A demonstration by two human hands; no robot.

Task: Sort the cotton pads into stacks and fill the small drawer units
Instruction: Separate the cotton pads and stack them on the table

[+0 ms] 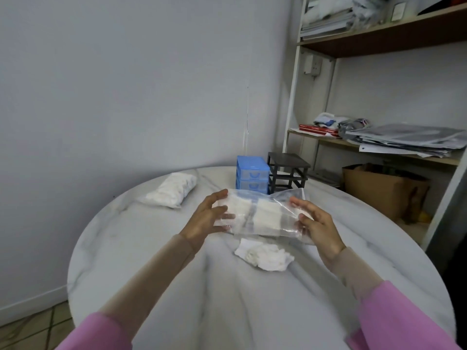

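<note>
I hold the clear bag of cotton pads above the table, my left hand gripping one end and my right hand the other, to open it. The blue drawer unit waits just behind the bag; loose pads lie beneath it.

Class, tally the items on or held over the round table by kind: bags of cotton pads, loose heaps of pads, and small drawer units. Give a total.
Bags of cotton pads: 2, one held bag in the left hand and right hand, one lying bag
Loose heaps: 1, pad heap
Drawer units: 2, blue unit, black unit
Total: 5
</note>
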